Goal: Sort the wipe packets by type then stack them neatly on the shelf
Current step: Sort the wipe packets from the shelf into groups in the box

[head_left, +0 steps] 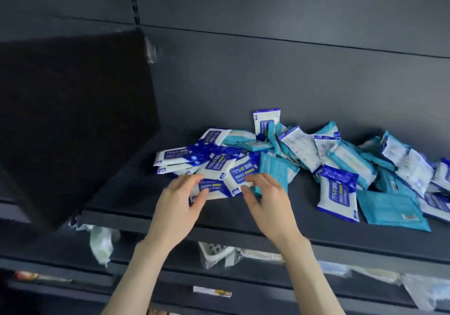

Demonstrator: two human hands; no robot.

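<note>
A loose heap of wipe packets lies on the dark shelf [126, 193]. Blue-and-white alcohol wipe packets [180, 156] bunch at the left of the heap; teal packets [275, 168] and more blue-and-white ones spread to the right. My left hand [181, 198] pinches the left end of a blue-and-white packet [214, 188] at the front of the bunch. My right hand [265, 198] has fingertips on the neighbouring blue-and-white packet [243, 173] and curls over its lower right corner. A flat teal packet [392, 207] and an upright blue-and-white one [338, 193] lie near the front right.
A black divider panel [73, 125] stands at the shelf's left end. The grey back wall [267, 83] rises behind the heap. Below the shelf edge hang clear plastic bags [99, 241], with more goods on lower shelves [211, 292].
</note>
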